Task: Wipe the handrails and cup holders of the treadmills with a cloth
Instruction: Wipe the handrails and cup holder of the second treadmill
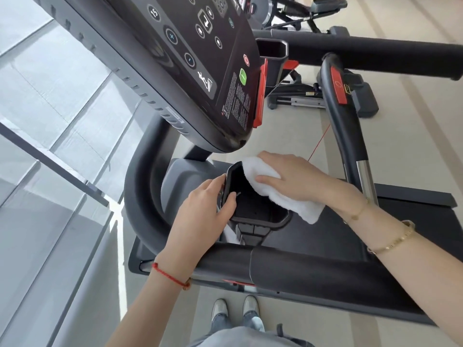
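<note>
A black cup holder point(258, 209) sits below the treadmill console point(190, 71), at the centre of the head view. My left hand point(203, 211) grips its left rim, thumb inside the edge. My right hand point(298, 181) presses a folded white cloth point(280, 194) against the holder's right rim; the cloth hangs over the outer side. A padded black handrail point(275, 266) crosses in front of me, under my left forearm. A second handrail point(348, 136) with a chrome section rises at the right.
A second cup holder point(271, 50) shows at the far side of the console, next to a red safety clip point(259, 96). The treadmill belt point(375, 241) lies below. Glass panels point(50, 121) line the left. Another machine point(350, 46) stands behind. My shoes point(235, 309) rest on the floor.
</note>
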A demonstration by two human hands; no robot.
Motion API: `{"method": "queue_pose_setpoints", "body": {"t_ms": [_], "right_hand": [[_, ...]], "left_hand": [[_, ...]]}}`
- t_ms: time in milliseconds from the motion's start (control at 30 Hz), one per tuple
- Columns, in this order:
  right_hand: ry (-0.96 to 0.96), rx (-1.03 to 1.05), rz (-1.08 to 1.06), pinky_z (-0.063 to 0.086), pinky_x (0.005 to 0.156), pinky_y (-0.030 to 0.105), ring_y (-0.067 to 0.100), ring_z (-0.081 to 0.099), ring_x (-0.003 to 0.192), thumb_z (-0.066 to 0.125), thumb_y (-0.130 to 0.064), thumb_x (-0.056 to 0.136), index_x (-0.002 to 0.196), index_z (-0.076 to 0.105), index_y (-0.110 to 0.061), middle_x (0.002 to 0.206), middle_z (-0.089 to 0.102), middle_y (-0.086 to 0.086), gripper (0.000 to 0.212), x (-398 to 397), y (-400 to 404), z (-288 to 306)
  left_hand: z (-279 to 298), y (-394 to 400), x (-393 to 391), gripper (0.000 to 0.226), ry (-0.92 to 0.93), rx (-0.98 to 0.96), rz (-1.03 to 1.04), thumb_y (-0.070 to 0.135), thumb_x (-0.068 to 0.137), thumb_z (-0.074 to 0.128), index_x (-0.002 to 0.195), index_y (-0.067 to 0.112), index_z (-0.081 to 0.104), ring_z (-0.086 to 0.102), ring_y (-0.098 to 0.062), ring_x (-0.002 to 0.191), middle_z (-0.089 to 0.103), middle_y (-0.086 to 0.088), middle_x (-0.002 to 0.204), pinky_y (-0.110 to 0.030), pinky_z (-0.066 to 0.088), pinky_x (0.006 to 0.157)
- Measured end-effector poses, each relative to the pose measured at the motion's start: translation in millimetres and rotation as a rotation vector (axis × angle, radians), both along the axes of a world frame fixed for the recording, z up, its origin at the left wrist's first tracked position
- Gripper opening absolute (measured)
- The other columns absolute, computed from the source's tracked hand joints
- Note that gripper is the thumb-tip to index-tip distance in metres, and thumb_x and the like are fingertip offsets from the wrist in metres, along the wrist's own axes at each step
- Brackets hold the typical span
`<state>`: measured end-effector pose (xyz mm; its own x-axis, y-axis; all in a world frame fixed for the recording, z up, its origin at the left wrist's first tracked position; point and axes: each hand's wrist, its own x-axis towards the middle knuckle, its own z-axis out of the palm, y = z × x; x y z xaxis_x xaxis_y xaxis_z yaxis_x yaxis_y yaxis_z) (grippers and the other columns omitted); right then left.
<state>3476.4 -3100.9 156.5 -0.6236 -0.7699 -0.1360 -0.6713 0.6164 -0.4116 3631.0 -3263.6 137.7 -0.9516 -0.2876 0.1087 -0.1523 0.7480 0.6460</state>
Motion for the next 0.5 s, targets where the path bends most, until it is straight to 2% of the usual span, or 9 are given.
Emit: {"method": "queue_pose_setpoints", "body": {"t_ms": [100,167,233,333,400,500], "right_hand": [[0.021,0.046,0.015,0.038,0.066,0.030,0.020,0.055,0.086,0.046,-0.046,0.097,0.117,0.051,-0.026,0.089,0.060,-0.008,0.029,0,-21,5],[-0.055,0.000,-0.096,0.040,0.067,0.026,0.020,0.056,0.088,0.049,-0.047,0.095,0.118,0.053,-0.027,0.090,0.061,-0.009,0.030,4,-15,4],[-0.157,-0.107,-0.271,0.041,0.073,0.031,0.020,0.057,0.094,0.051,-0.045,0.095,0.122,0.052,-0.026,0.099,0.063,-0.006,0.033,16,0,0],[-0.348,-0.318,-0.515,0.037,0.083,0.029,0.016,0.050,0.106,0.054,-0.040,0.095,0.142,0.030,-0.030,0.119,0.052,-0.008,0.053,49,18,-12],[-0.436,-0.413,-0.600,0.037,0.086,0.029,0.016,0.047,0.110,0.055,-0.039,0.094,0.145,0.016,-0.035,0.125,0.045,-0.008,0.064,74,22,-18],[-0.433,-0.378,-0.629,0.037,0.084,0.028,0.018,0.047,0.110,0.054,-0.040,0.095,0.146,0.014,-0.032,0.129,0.045,-0.003,0.066,77,19,-17]], "left_hand": [[0,0,0,0.040,-0.004,0.002,-0.005,0.037,0.097,0.051,0.135,0.024,0.054,0.058,-0.011,0.098,0.063,0.007,0.107,-0.029,0.049,0.080],[-1,0,0,0.042,-0.004,0.011,-0.011,0.036,0.097,0.052,0.137,0.023,0.053,0.059,-0.012,0.103,0.064,0.006,0.112,-0.030,0.050,0.083],[-2,-1,0,0.043,0.000,0.014,-0.013,0.036,0.097,0.052,0.138,0.024,0.052,0.058,-0.012,0.106,0.063,0.007,0.116,-0.029,0.049,0.085],[-5,-2,1,0.045,-0.002,0.011,-0.023,0.038,0.097,0.050,0.140,0.025,0.050,0.058,-0.012,0.108,0.063,0.006,0.117,-0.025,0.046,0.084],[-6,-2,1,0.045,0.003,0.005,-0.031,0.039,0.097,0.049,0.140,0.024,0.049,0.058,-0.010,0.106,0.063,0.007,0.117,-0.020,0.042,0.081],[-7,-2,0,0.043,0.013,-0.003,-0.041,0.038,0.098,0.049,0.139,0.024,0.051,0.060,-0.012,0.099,0.064,0.005,0.111,-0.021,0.044,0.079]]}}
